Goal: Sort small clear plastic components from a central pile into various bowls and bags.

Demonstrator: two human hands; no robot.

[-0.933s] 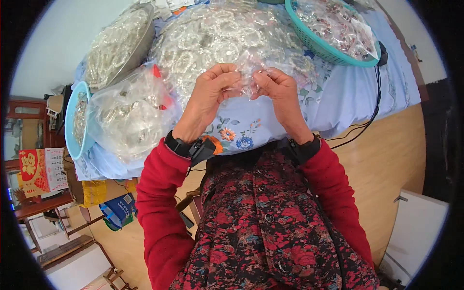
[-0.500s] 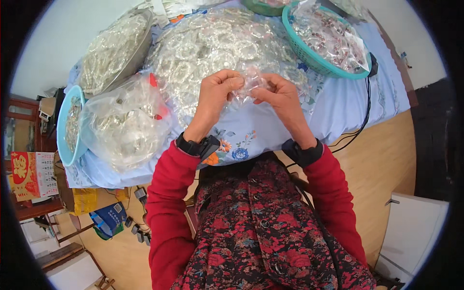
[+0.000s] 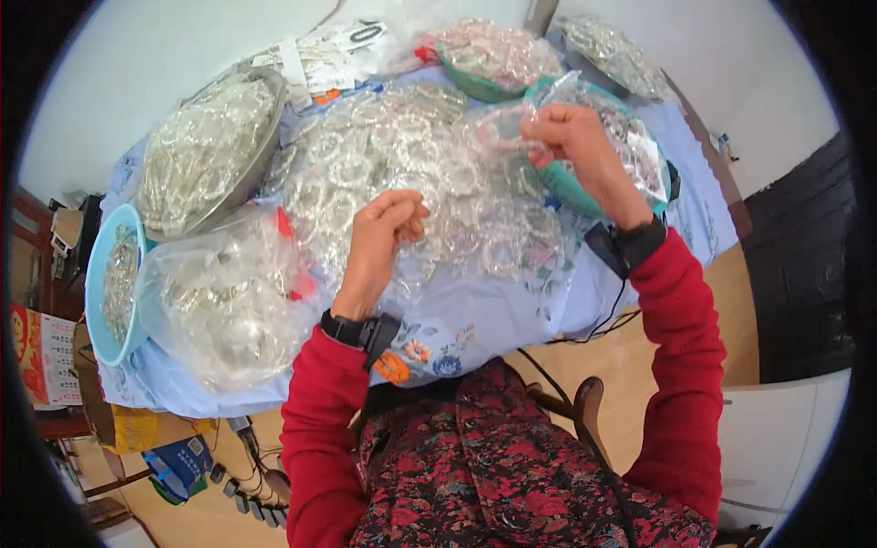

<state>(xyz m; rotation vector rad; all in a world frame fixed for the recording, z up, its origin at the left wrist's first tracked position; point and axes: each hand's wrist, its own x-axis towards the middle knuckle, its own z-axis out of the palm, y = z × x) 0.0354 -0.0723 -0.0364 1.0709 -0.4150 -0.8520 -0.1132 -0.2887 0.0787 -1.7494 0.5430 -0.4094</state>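
In the upper right of the frame, the person's right hand (image 3: pixel 580 144) pinches a clear packet (image 3: pixel 502 126) between thumb and fingers; a pinkish ring shows through its film. The packet appears at upper centre, against the right part of a broad pile of clear bags (image 3: pixel 361 164), just left of a teal basket (image 3: pixel 565 190). Near the centre, the left hand (image 3: pixel 382 233) has its fingers loosely curled toward the thumb; whether they meet or hold anything cannot be told. At left, a large plastic bag (image 3: pixel 215 315) with red handles sits beside a light-blue basin (image 3: pixel 97 306) on a floral tablecloth (image 3: pixel 507 315).
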